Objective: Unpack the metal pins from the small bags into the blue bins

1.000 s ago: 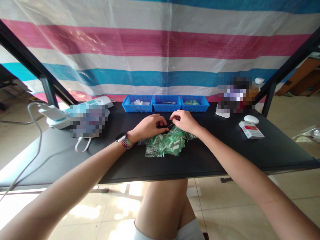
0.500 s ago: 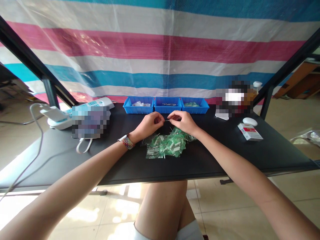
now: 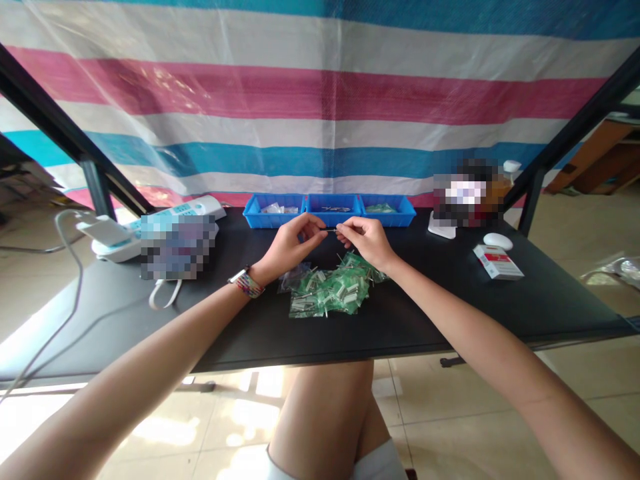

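Note:
A thin, dark metal pin-like piece [image 3: 329, 231] spans the gap between my two hands, its exact kind too small to make out. My left hand [image 3: 296, 241] pinches one end between thumb and fingertips. The other end is pinched by my right hand [image 3: 369, 241]. Below and between the hands lies a pile of small green-and-clear plastic packets [image 3: 333, 290] with white and metallic pieces showing inside. Just beyond the fingers stand three joined blue bins: the left bin [image 3: 275, 219] holds white packets, the middle bin [image 3: 333, 219] metal pieces, the right bin [image 3: 387, 219] green packets.
On the left of the black table [image 3: 240, 340] are a white power strip [image 3: 200, 210], a blurred-out item and a white cable [image 3: 77, 293]. A small red-and-white box [image 3: 499, 262], a white oval object [image 3: 497, 241] and a pixelated item stand at the right. A striped sheet [image 3: 320, 100] hangs behind.
Both hands have risen slightly away from the packet pile, toward the bins. The thin piece is still between them, and more of it shows now.

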The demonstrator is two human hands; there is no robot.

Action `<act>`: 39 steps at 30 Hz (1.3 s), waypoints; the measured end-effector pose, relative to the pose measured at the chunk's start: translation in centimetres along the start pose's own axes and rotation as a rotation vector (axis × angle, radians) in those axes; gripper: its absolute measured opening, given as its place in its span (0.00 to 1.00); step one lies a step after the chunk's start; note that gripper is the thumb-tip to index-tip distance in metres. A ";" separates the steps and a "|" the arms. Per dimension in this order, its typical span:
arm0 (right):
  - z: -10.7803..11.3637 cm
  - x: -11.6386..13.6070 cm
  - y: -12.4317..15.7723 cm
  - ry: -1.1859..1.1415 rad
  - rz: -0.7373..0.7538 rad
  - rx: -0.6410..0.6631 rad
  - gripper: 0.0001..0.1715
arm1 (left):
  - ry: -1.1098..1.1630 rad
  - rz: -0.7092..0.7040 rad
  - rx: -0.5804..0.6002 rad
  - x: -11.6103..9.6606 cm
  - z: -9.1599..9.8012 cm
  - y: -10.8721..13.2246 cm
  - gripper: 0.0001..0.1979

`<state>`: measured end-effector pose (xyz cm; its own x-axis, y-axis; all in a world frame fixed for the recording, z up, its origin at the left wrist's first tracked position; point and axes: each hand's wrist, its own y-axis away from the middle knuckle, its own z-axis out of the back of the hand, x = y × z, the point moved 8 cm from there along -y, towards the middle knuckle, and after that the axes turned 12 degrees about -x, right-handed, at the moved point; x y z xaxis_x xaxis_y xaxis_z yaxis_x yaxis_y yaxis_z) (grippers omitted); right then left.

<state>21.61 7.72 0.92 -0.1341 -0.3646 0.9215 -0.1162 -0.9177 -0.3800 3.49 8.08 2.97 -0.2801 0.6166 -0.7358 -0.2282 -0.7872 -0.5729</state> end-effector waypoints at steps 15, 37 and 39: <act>-0.4 0.7 0.3 -0.164 -0.004 0.018 0.20 | -0.072 -0.033 -0.018 -0.7 0.5 -0.2 0.20; 2.7 1.2 -1.8 0.424 0.216 -0.060 0.08 | -0.046 0.049 0.026 0.9 0.2 0.1 0.15; 1.0 1.0 -0.6 0.502 0.162 0.102 0.07 | -0.060 0.044 0.040 1.0 0.0 0.2 0.15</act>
<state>22.56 7.74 2.15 -0.5998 -0.4054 0.6899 0.0376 -0.8755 -0.4817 3.15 8.55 2.14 -0.3457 0.5814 -0.7365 -0.2510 -0.8136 -0.5245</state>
